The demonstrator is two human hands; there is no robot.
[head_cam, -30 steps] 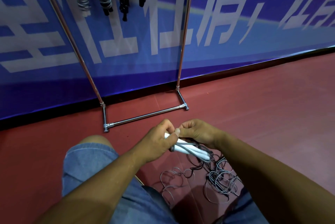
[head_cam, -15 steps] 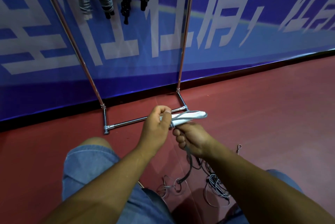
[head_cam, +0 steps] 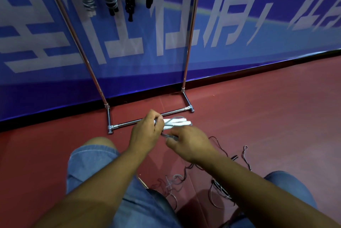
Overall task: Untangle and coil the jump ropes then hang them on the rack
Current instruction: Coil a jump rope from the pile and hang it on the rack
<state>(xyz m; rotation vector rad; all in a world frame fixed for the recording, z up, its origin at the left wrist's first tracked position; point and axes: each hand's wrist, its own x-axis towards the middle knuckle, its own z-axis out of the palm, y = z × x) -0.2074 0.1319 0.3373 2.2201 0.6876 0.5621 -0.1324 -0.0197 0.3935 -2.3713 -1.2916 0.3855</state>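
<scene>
Above the red floor (head_cam: 258, 107), before the rack (head_cam: 127, 124), the left grip (head_cam: 145, 131) is clutching the white handles (head_cam: 180, 123) (bundled together) while the right grip (head_cam: 188, 144) is pinching their grey cord (head_cam: 168, 136).

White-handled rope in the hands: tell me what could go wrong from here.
1. The right hand pinches the grey cord, whose tail seems to run down into the loose ropes on the floor. Further wrapping may snag it or drag them along.
2. The left hand grips only one end of the white handles. The few loose turns could slip off the free end.
</scene>
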